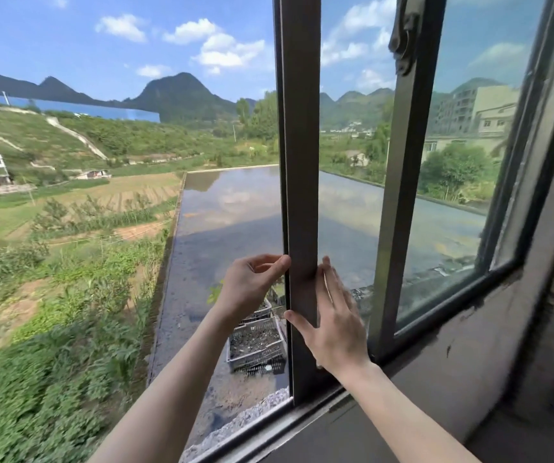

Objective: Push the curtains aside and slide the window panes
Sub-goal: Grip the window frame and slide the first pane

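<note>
Hands (295,305) on smooth (metal) pane frame (300,195)

Arms: your two forearms are bare right up to the frame's edge, no sleeves showing.
Left hand (247,285): no ring, no glove.
Right hand (335,324): no ring, no glove.
Wrists: nothing worn.

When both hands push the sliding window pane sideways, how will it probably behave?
The sliding window pane is probably rigid: its dark frame looks like metal. It likely glides along the bottom track rather than tipping. The glass looks fragile, so pushing the frame seems safer.
</note>
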Tool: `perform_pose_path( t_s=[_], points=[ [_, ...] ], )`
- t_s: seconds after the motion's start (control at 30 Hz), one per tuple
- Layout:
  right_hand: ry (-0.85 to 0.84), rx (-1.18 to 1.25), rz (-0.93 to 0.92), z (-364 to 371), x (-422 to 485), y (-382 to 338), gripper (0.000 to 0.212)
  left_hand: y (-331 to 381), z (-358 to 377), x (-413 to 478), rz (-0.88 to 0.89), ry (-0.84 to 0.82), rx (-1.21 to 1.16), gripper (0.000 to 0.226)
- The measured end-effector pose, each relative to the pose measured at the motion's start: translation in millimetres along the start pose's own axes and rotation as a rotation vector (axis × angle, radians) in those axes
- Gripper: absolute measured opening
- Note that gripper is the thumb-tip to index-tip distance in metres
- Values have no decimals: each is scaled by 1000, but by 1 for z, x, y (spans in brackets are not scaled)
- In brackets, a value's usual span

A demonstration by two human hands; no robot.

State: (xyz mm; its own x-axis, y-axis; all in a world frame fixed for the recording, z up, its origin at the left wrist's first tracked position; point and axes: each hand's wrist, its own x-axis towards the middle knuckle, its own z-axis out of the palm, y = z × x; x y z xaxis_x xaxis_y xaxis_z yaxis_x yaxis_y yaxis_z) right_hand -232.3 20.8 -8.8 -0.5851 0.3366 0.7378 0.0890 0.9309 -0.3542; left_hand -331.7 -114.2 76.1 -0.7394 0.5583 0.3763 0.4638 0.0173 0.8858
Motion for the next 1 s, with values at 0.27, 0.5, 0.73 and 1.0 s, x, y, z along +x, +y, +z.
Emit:
perform_pose_path(
  t_s=[0.27,0.5,0.73,1.0],
  points=[
    [105,-225,7,-6,16,49,77,-7,48,41,37,-35,-26,38],
    [213,-283,66,-12,23,79,83,-11,84,69,72,-50,-30,40],
    [184,-146,278,-11,29,103,121,-11,104,86,66,-44,-10,41],
    [294,-59,191,4,28,120,96,-13,126,96,71,2,-52,52]
  ],
)
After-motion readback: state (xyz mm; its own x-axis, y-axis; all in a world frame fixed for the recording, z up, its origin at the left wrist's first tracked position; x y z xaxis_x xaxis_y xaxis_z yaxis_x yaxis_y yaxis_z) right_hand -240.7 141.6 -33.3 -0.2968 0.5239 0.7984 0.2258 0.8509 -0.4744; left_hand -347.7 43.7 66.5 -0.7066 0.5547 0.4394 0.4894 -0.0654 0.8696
